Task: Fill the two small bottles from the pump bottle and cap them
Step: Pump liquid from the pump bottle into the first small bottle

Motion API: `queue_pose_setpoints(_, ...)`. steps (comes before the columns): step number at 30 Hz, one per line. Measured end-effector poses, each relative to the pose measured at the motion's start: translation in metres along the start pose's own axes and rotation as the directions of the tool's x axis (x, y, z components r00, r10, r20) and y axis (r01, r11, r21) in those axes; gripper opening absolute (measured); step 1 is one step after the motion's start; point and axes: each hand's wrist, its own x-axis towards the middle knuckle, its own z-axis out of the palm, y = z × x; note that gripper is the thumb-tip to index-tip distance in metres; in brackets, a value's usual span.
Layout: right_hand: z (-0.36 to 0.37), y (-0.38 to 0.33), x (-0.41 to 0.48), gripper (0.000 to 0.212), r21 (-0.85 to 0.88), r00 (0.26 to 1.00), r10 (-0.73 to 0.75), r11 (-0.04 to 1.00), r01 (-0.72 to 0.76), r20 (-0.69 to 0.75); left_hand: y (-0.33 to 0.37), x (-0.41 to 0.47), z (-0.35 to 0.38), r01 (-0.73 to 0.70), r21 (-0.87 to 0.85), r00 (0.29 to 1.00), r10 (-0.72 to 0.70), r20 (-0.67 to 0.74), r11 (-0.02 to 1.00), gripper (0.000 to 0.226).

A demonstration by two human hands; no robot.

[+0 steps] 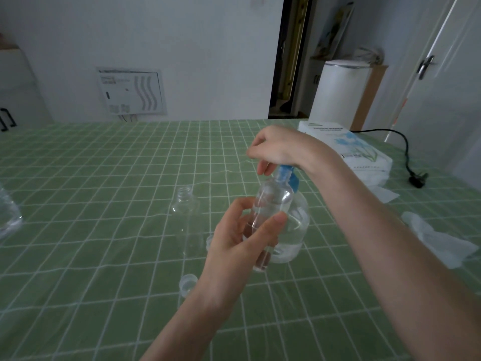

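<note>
1. Filling in progress: small bottle [273, 201] gripped between thumb and fingers of left hand [234, 251], held at nozzle of pump bottle [299, 225].
2. Right hand [283, 147] curled over pump head.
3. Second bottle [186, 212] empty on table [104, 204]; neither capped yet.

The tissue pack [360, 152] faintly reads "TISSUE PAPER"; print on the wall panel [131, 91] is illegible.
</note>
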Motion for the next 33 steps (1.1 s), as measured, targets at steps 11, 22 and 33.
queue_pose_setpoints(11,0.009,0.005,-0.003,0.031,0.038,1.0,0.018,0.999,-0.018,0.014,-0.005,-0.003,0.0,0.021,-0.011,0.999,-0.022,-0.037,1.0,0.023)
queue_pose_setpoints(22,-0.001,-0.002,-0.003,0.034,-0.018,1.0,0.019,1.0,-0.019,0.01,-0.001,-0.001,0.002,0.007,-0.023,1.0,-0.008,-0.017,1.0,0.02)
queue_pose_setpoints(33,0.008,0.005,-0.003,0.036,0.018,1.0,0.025,1.0,-0.025,0.016,-0.006,-0.002,-0.001,0.023,-0.01,0.999,-0.023,-0.026,1.0,0.024)
